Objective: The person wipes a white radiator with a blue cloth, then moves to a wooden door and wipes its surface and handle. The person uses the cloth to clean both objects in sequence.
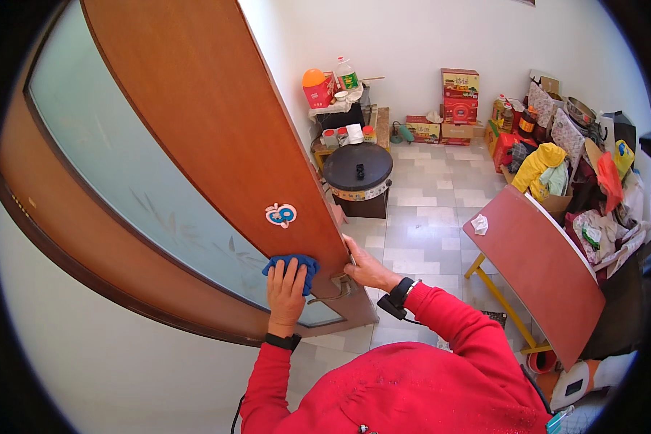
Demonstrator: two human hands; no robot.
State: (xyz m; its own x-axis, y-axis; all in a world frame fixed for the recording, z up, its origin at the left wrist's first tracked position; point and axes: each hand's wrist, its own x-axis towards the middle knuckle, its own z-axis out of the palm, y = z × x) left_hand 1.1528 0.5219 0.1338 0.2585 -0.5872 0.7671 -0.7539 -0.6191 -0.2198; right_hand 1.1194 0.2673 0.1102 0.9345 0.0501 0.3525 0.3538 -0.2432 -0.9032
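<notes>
My left hand [287,293] presses a folded blue cloth [308,271] against the face of a brown wooden door [206,125]. Along the door's free edge, my right hand [370,267] grips the wood just above the metal lever handle [333,293]. An apple-shaped sticker [281,215] in white and blue is stuck on the door above the cloth. To the left of the cloth runs a long frosted glass panel [125,141] with a leaf pattern.
Beyond the door stands a round electric griddle [358,163] with a dark lid. A red-topped table [537,260] with yellow legs is at right, a crumpled tissue [479,224] on it. Cartons [460,97] line the back wall; clothes [540,168] and bags are heaped at right.
</notes>
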